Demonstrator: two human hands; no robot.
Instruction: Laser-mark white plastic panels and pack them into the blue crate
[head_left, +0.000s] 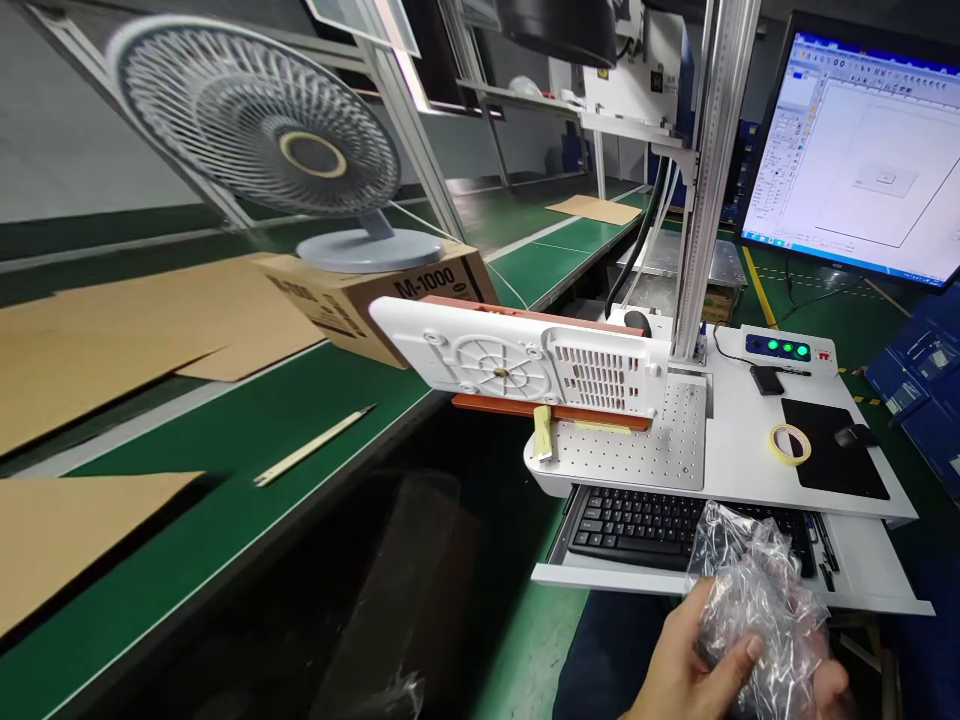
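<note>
Crumpled clear plastic film (765,610) is bunched up between my hands at the lower right, over the front edge of the keyboard tray. My left hand (701,655) is closed on its left side, thumb laid across it. Behind the film, only some fingers of my right hand (829,685) show, bent against its right side. Beyond my hands, a white plastic panel (517,365) with a round ribbed pattern and slotted vents stands on edge against an orange-brown holder (555,412) above a perforated metal plate (622,455).
A keyboard (637,520) lies in the pulled-out tray (607,577). Tape (789,445), a mouse (856,436) and a monitor (862,160) are on the right. Leftward, a fan (315,155) stands on a carton (360,310), beside a green conveyor (225,430) with cardboard and a cutter (315,445).
</note>
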